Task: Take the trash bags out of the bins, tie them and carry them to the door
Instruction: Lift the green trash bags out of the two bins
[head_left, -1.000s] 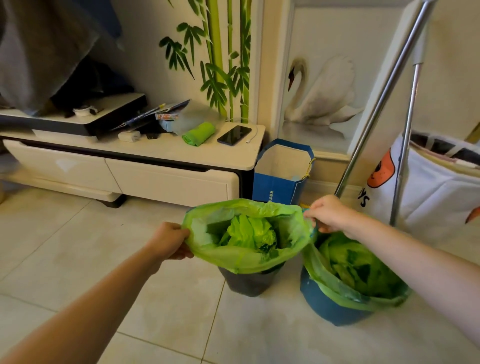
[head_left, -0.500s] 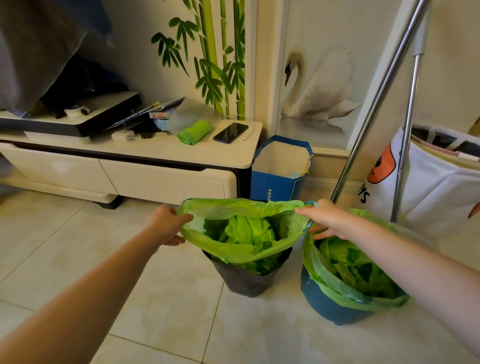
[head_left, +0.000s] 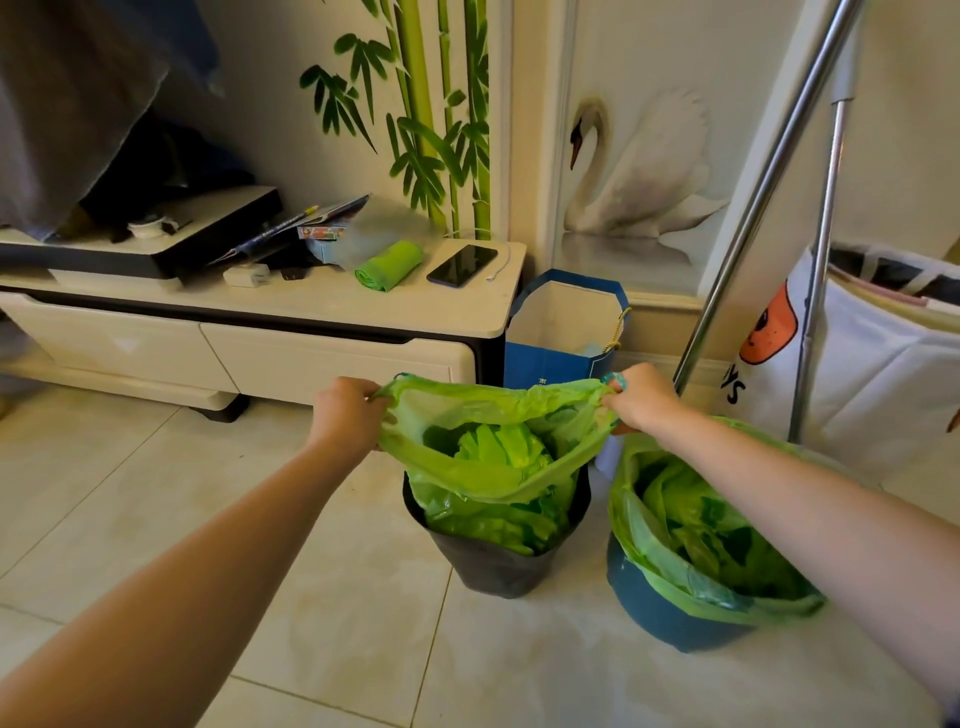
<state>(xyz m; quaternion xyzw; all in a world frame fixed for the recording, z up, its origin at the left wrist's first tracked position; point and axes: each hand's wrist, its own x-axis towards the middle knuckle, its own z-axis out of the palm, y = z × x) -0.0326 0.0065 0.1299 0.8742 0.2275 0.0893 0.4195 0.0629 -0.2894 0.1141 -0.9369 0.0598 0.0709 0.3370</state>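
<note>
Both hands, left hand (head_left: 347, 415) and right hand (head_left: 643, 399), clench opposite rim edges of the green trash bag (head_left: 488, 467), stretching its mouth wide above the dark bin (head_left: 493, 564) so it lifts free, beside the blue bin (head_left: 660, 613).

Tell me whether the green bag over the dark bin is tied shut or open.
Open. The green bag has its mouth stretched wide between the left hand and right hand, contents visible inside.

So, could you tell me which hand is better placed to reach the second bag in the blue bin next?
Probably the right hand: it holds the lifted bag directly above the blue bin, while the left hand is on the far side.
</note>
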